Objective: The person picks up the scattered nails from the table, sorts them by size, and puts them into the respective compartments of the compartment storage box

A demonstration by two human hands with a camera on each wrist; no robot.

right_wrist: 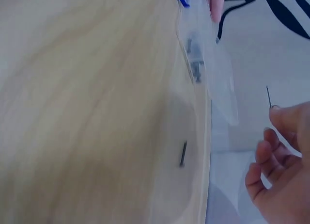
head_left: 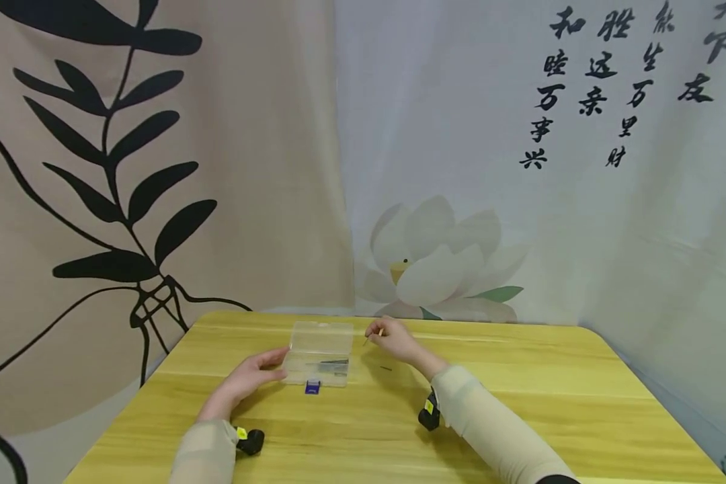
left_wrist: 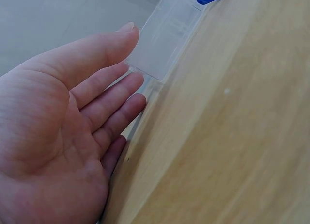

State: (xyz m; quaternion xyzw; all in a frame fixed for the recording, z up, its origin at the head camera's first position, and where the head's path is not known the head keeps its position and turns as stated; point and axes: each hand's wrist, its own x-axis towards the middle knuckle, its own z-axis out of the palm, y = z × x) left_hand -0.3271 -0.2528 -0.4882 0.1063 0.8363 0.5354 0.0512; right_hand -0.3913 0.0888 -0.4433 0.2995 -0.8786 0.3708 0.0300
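A clear plastic box (head_left: 317, 376) lies on the table with its lid (head_left: 322, 337) raised and a blue latch (head_left: 312, 387) at its front. Several dark nails (head_left: 337, 364) lie in its right part. My left hand (head_left: 251, 376) is at the box's left end; in the left wrist view its fingers (left_wrist: 118, 90) are extended and touch or nearly touch that end. To the right of the box, my right hand (head_left: 394, 338) pinches a thin nail (right_wrist: 269, 97) between thumb and finger, raised above the table. Another nail (right_wrist: 183, 154) lies on the table below that hand.
The wooden table (head_left: 314, 450) reaches back to a printed curtain (head_left: 278, 168). Black wrist cameras are strapped at the left sleeve (head_left: 206, 454) and the right sleeve (head_left: 490, 417).
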